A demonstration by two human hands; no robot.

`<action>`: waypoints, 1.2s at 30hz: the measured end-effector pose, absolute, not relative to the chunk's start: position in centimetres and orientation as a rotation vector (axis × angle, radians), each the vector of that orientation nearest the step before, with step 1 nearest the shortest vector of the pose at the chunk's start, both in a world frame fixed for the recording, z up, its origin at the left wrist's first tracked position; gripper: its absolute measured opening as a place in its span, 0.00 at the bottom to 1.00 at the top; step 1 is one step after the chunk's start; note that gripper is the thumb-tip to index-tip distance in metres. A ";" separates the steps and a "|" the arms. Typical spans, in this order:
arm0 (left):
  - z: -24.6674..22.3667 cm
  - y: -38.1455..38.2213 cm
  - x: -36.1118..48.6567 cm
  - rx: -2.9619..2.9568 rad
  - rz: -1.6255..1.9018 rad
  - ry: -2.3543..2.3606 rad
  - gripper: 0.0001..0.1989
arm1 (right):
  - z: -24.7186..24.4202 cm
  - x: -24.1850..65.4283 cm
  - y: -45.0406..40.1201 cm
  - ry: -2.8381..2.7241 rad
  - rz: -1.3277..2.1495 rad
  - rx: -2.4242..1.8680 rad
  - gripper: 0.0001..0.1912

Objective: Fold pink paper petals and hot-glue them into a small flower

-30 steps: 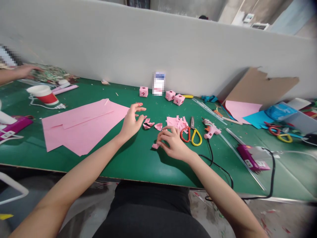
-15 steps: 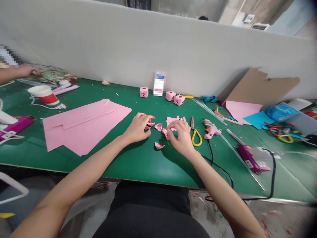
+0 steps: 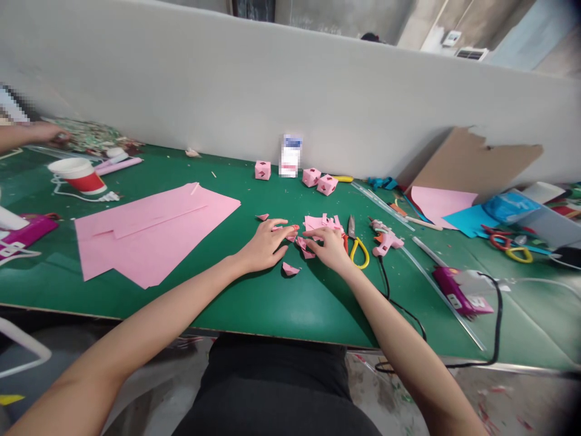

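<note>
The left hand (image 3: pixel 267 245) has slid over to the right, so now its fingertips nearly meet those of the right hand (image 3: pixel 331 248). Because it moved, one pink scrap (image 3: pixel 262 217) now shows by itself, left behind on the far side of that hand. The pink folded piece (image 3: pixel 290 269) closest to the person has stayed put on the green worktop (image 3: pixel 254 309). So both hands now seem busy in one small spot, where more little folded pieces (image 3: pixel 307 253) lie between them.

The left fingers are bent and spread, with a gap before the thumb, and I see nothing pinched there. The right fingers curl toward the thumb beside those pieces; I cannot tell if they have hold of one. A pile of pink strips (image 3: pixel 313 223) sits just past the right hand, and the scissors (image 3: pixel 352 235) lie beside it.

Now the things that can hold stuff. A red and white cup (image 3: pixel 84 180) stands at the left with a white cord around it; its bottom is hidden. Three pink paper boxes (image 3: pixel 262 170) with dark holes stand near the wall (image 3: pixel 190 91); I cannot see inside.
</note>
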State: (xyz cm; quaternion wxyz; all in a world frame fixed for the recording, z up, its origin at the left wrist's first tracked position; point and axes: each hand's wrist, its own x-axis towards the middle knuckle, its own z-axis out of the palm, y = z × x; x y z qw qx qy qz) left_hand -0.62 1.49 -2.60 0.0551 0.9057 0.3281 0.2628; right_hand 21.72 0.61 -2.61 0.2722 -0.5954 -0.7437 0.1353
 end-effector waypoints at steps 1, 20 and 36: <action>-2.6 1.5 -0.6 2.742 0.796 0.986 0.24 | -2.7 21.7 0.8 -2.015 0.361 -1.601 0.13; -1.3 -0.1 0.5 2.000 1.168 0.913 0.26 | -1.3 18.9 -0.6 -1.718 0.627 -1.280 0.10; -1.5 0.9 -0.6 2.276 0.967 1.276 0.14 | 1.7 21.6 -2.0 -1.734 0.483 -1.321 0.12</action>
